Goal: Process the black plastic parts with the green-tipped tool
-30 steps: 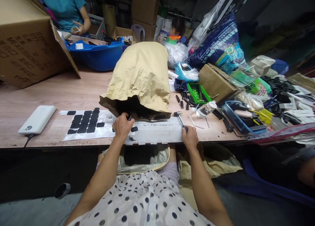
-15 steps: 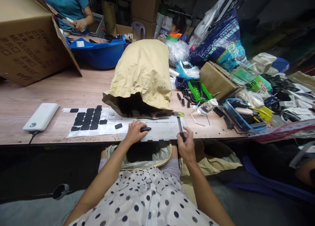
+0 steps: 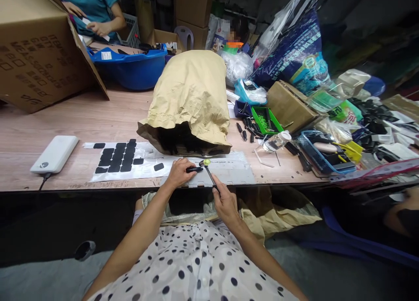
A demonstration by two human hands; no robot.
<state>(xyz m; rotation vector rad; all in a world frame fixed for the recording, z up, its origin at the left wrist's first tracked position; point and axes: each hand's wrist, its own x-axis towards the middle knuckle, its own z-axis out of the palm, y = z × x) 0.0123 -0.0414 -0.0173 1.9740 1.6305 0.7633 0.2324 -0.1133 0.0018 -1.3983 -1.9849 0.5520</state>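
Observation:
My left hand (image 3: 178, 173) rests at the front of the table, its fingers closed on a small black cylindrical piece (image 3: 194, 169) that points right. My right hand (image 3: 225, 201) grips the dark handle of a small hammer (image 3: 208, 172). The hammer's head, with a yellowish-green end, is beside the right tip of the black piece; I cannot tell whether they touch. Beneath both lies a grey-white board (image 3: 229, 172). Just behind it a large brown paper sack (image 3: 193, 95) lies with its dark mouth facing me.
Left are a white power bank (image 3: 55, 153) with a cable and a sheet of black stickers (image 3: 114, 157). A blue basin (image 3: 131, 69) and a cardboard box (image 3: 42, 56) stand behind. On the right are a green tray (image 3: 266, 120), a clear bottle (image 3: 276, 141) and a tool basket (image 3: 324, 154). A co-worker (image 3: 88, 8) sits opposite.
My right hand has swung the hammer left, from the board's right side to the tip of the black piece. My left hand has stayed nearly in place. The co-worker's hands have shifted.

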